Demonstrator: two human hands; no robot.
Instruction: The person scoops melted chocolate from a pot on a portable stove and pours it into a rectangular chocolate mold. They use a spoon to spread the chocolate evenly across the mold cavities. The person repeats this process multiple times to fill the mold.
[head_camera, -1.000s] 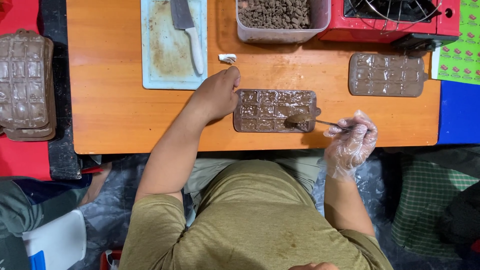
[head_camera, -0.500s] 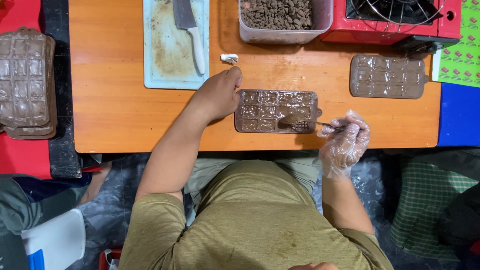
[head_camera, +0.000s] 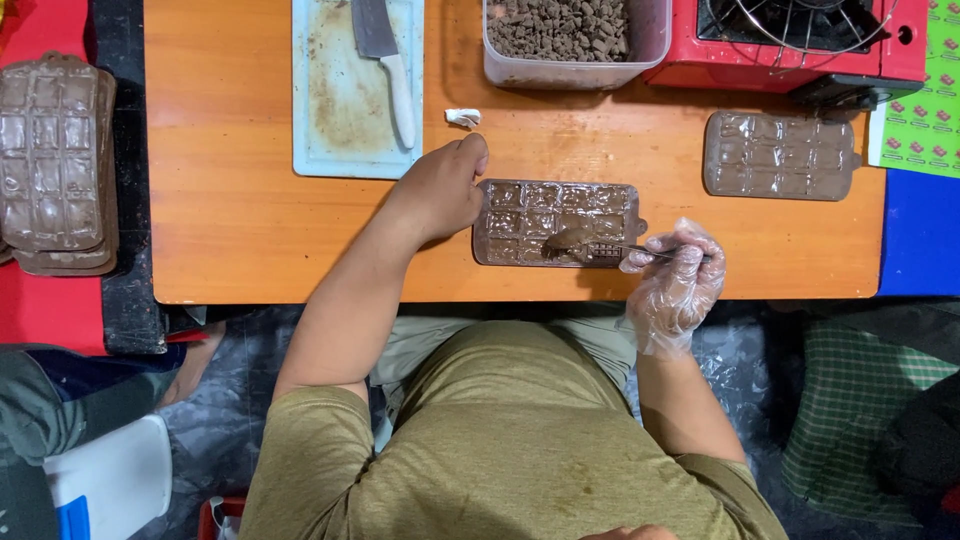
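Note:
A brown chocolate mould (head_camera: 545, 205) with rows of cavities lies near the front edge of the orange table (head_camera: 240, 230). My left hand (head_camera: 440, 190), bare, presses on the mould's left end with fingers curled. My right hand (head_camera: 675, 275), in a clear plastic glove, grips a metal spoon (head_camera: 590, 243) whose chocolate-coated bowl rests over the mould's front row.
A second filled mould (head_camera: 780, 155) lies at the right. Behind are a tub of chocolate chunks (head_camera: 565, 35), a red gas stove (head_camera: 800, 40), and a cutting board (head_camera: 345, 110) with a knife (head_camera: 388, 60). A stack of moulds (head_camera: 55, 160) sits far left.
The spoon has slid left along the mould's front row, and my right hand followed it. My left hand has stayed on the mould's left end.

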